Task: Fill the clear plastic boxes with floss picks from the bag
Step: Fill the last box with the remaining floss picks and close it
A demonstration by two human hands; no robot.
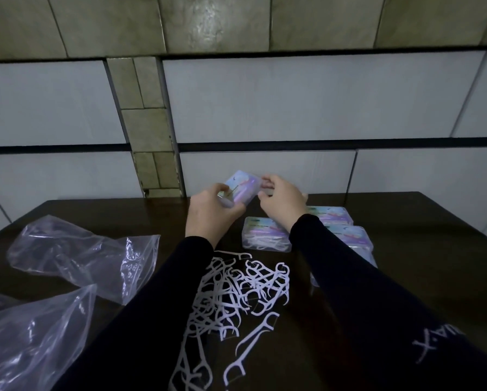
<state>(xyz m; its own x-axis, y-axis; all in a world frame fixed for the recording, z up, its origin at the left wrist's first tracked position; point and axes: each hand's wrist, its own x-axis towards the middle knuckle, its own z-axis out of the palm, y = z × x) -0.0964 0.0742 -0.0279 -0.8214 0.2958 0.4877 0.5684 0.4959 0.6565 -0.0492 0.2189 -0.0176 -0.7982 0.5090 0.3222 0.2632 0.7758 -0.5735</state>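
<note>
Partly hidden – box (243, 187) behind left hand (208, 213), contents unclear.

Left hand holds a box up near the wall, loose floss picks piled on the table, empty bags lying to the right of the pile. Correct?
Not quite. The bags lie to the left of the pile, not the right; the head view shows it. The rest stands: the left hand holds a box up near the wall, and loose floss picks are piled on the table.
</note>
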